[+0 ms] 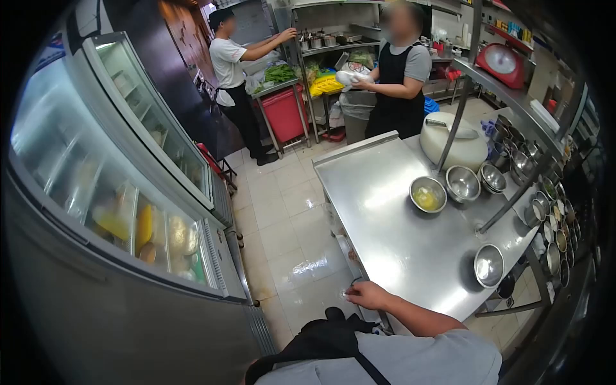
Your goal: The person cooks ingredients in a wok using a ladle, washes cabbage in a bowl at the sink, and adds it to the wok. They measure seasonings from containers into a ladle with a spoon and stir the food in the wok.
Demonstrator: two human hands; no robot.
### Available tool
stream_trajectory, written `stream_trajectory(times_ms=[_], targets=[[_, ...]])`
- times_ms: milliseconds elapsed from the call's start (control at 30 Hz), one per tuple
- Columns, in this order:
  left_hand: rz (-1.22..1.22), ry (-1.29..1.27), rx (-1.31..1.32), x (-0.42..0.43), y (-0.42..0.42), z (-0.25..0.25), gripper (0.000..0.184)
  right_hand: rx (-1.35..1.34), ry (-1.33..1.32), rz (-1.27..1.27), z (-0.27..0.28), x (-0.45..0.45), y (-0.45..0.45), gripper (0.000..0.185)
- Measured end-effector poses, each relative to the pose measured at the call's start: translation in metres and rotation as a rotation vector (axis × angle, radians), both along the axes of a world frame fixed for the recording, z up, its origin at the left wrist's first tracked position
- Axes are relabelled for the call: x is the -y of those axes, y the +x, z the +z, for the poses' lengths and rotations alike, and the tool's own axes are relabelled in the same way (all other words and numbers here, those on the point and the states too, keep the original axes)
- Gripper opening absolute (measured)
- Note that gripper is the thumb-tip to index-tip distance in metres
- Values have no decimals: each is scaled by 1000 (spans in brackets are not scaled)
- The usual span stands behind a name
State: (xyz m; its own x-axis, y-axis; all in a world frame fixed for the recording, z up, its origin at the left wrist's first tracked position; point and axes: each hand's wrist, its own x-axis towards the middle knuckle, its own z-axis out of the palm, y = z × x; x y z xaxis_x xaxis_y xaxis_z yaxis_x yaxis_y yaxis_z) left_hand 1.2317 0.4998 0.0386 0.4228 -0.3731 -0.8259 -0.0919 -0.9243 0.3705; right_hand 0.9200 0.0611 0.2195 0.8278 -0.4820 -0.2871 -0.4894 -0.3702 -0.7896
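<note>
My right hand (369, 296) reaches over the near left corner of the steel table (372, 205). Its fingers are curled together beside the table's edge, close to a small dark shape. What they grip, if anything, I cannot make out. My left hand is out of the picture. Nearest on the tabletop is a steel bowl (489, 265), to the right of my forearm. Farther back, another steel bowl (428, 194) contains something yellowish, with a third bowl (462, 184) beside it.
Glass-door fridges (151, 122) line the left, across a tiled aisle (292, 240). A co-worker (401, 70) behind the table handles a white bag; another person (232, 70) reaches toward a rack. A shelf post (459, 122) rises from the table. A red scale (500, 65) sits on the shelf.
</note>
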Motion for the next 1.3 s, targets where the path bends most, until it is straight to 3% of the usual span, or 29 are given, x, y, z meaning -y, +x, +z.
stream_trajectory(times_ms=[100,200,400,567,733,833,900,967,1167,1233,1300], targets=[[153,-27,3,17,12,13,33,-12,-211,98,24,39,61,35],[232,-62,1,46,36,7,35,-12,-251,126,34,73,116,37],[144,-77,-19,117,114,-17,38,-153,-283,245,16,109,195,46],[-72,-90,-23,185,217,-40,41,-327,-209,223,10,139,248,50],[-477,-180,59,289,333,-46,44,-346,-188,50,33,171,292,50],[-801,-217,23,373,351,-38,45,-305,-188,-62,34,184,300,49],[-890,-72,-208,430,319,11,52,-311,-218,-125,39,186,298,47],[-827,-440,-336,455,294,11,47,-239,-196,-162,31,191,289,46],[-903,-350,-323,553,242,87,44,-131,-59,-350,32,224,256,42],[-779,-437,-1,578,245,66,46,-89,-33,-327,43,244,245,41],[-431,-493,98,608,255,88,44,-42,-8,-369,49,262,238,39]])
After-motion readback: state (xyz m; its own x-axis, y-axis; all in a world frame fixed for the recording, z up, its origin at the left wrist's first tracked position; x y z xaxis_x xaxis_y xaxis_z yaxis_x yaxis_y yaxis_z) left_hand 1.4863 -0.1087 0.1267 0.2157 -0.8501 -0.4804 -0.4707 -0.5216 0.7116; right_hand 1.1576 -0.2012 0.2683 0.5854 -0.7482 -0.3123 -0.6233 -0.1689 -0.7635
